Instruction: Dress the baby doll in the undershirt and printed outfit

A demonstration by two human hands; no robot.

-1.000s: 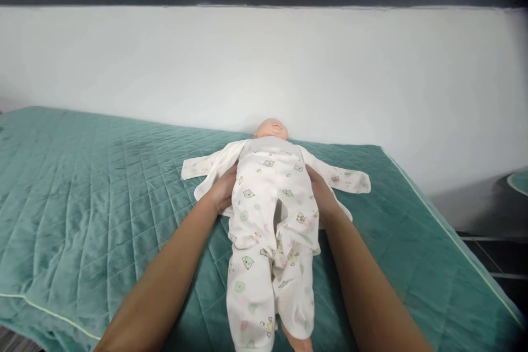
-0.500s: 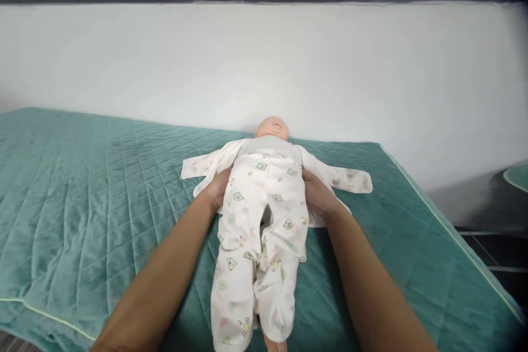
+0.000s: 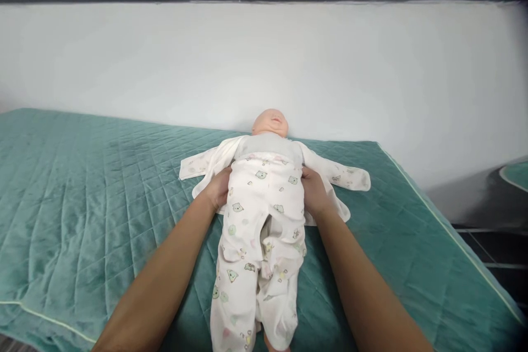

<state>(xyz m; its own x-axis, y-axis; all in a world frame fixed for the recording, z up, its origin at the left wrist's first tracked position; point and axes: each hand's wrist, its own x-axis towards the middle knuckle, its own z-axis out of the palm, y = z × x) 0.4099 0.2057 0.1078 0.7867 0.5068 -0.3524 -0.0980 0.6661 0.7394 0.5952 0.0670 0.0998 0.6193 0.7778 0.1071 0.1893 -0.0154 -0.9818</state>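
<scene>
A baby doll (image 3: 270, 122) lies on its back, head toward the wall. White baby pants (image 3: 264, 187) with small animal prints cover it from the waist down, and a gap shows at the crotch. Under its body a white printed baby shirt (image 3: 342, 175) is spread, sleeves stretched out to both sides. My left hand (image 3: 218, 188) grips the left side of the pants near the hip, fingertips hidden by the cloth. At the opposite hip, my right hand (image 3: 315, 191) is closed on the pants' right side, its fingers partly hidden. A bare foot shows below one pant leg.
A green quilted bedspread (image 3: 103, 220) with pale piping lies beneath everything. Behind the doll's head rises a white wall (image 3: 165, 60), with a dark band along the top. Dark floor tiles (image 3: 490, 247) show beyond the right edge.
The pants' cloth has shifted: the fold hanging at the right thigh has flattened. The doll's head and grey chest show a little more. Both hands stay at the hips.
</scene>
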